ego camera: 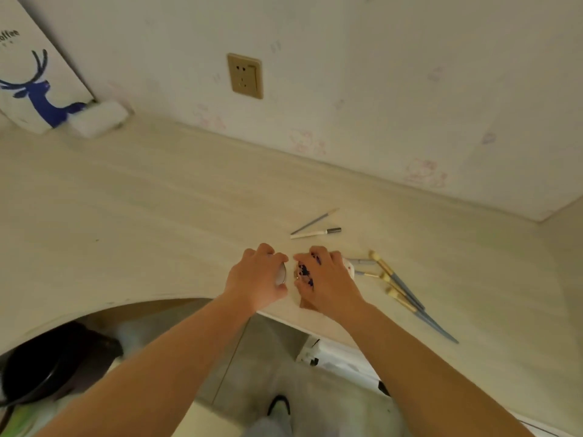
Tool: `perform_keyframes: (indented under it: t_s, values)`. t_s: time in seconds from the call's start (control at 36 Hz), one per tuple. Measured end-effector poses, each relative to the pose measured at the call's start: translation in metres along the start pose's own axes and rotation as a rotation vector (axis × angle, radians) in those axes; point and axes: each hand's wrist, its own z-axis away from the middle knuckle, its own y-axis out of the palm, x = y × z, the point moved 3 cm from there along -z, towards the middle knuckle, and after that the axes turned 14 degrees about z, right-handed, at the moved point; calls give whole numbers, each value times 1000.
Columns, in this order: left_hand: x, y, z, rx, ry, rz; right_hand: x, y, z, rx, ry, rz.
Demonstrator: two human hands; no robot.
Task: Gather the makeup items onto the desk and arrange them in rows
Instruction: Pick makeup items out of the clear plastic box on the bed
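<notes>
Near the front edge of the pale wooden desk point(157, 216), my left hand point(257, 277) grips a round silver-rimmed compact point(280, 274), mostly hidden under the fingers. Right beside it my right hand point(325, 279) curls over a small white round item point(349, 268) with red marks; a brown flat item point(307, 305) peeks out under the wrist. Several blue-handled makeup brushes point(407, 294) lie fanned to the right of that hand. Farther back lie a thin blue brush point(314, 221) and a white pen-like liner point(315, 233) with a dark cap.
A white bag with a blue deer point(34, 80) and a white packet point(97, 118) stand at the back left against the wall. A wall socket point(245, 76) sits above the desk. Below the desk's curved cut-out are a dark stool point(47, 364) and the floor.
</notes>
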Motion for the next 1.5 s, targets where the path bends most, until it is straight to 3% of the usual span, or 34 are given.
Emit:
perform_keyframes:
  t_s: [0.17,0.42,0.64,1.25,1.5]
  values:
    - [23,13,-34,61,-50,-3,-1,13,-52,70,-56,24]
    - [52,24,-55,29,-144,74,-1,38,-101,133,-252,91]
    - [51,24,-79,-50,-168,118,-15,44,-128,120,-299,64]
    - [14,24,-136,6,-144,181,-63,49,-138,87,-113,16]
    - [-13,17,-117,-55,-42,-14,-68,28,-110,-4,12,19]
